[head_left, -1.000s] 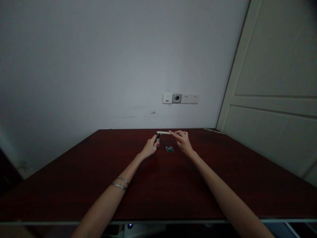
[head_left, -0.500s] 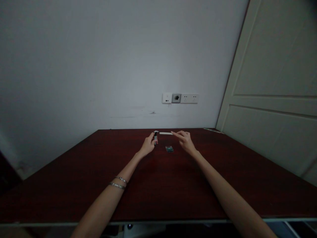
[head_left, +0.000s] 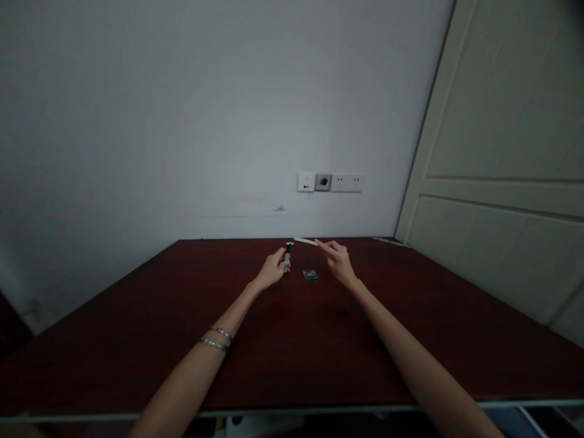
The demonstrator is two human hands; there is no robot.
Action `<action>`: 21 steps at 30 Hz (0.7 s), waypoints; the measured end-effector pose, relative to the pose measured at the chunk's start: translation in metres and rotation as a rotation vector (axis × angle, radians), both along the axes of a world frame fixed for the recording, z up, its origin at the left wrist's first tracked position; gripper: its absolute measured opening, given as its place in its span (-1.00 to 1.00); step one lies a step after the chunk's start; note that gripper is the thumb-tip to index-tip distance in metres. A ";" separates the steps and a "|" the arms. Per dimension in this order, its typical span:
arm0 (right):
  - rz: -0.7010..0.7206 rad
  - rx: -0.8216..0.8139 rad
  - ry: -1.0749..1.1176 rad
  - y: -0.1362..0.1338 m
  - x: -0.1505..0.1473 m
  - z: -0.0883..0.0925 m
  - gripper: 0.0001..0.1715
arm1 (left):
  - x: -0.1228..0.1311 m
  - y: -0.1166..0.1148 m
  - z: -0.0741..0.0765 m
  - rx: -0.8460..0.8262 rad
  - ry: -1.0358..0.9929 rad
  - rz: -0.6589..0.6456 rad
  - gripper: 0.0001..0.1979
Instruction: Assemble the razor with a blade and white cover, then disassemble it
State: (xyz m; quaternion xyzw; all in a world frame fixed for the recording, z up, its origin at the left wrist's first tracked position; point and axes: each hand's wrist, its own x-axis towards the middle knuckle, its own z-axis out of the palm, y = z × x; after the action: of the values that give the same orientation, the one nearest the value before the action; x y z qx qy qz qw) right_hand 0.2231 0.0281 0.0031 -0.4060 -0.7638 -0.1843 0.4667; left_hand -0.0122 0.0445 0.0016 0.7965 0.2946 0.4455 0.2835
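Observation:
My left hand point(head_left: 274, 267) is closed around the grey handle of a small razor point(head_left: 288, 255), whose neck is dark and whose pale T-shaped head points up and away from me. Between the fingers of my right hand point(head_left: 338, 258) is the end of a thin white stick point(head_left: 305, 241), its free tip reaching left, just above and beside the razor's head. What kind of stick it is I cannot make out. On the table between my hands, nearer to me, lies a small clear packet point(head_left: 310, 275) with something teal in it.
A dark red wooden table point(head_left: 301, 347) stretches back to a grey wall with a row of sockets point(head_left: 330, 182). On the right stands a pale panelled door point(head_left: 497, 182). A flat strip point(head_left: 391, 241) lies at the table's back right corner.
The white stick has tilted, its left tip rising above the razor's head and off it. The razor stands slightly lower in my left hand. The packet has not been moved.

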 end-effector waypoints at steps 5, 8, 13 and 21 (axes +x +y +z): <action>0.063 -0.006 -0.022 -0.003 -0.010 0.003 -0.38 | -0.001 -0.002 0.002 0.059 0.036 0.012 -0.83; 0.039 0.004 -0.023 -0.003 -0.003 0.002 -0.38 | -0.003 -0.002 0.004 0.069 0.029 0.039 -0.83; 0.014 0.029 -0.018 -0.006 -0.006 0.004 -0.39 | -0.003 -0.004 0.004 0.053 0.042 0.033 -0.85; -0.116 0.092 -0.050 -0.005 0.004 0.000 -0.33 | -0.002 0.001 0.000 -0.054 -0.015 -0.009 -0.88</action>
State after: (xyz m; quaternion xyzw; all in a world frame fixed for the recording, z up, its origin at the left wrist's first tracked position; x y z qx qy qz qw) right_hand 0.2267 0.0231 0.0030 -0.4231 -0.7412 -0.2561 0.4539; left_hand -0.0139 0.0456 0.0018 0.7864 0.3008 0.4424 0.3088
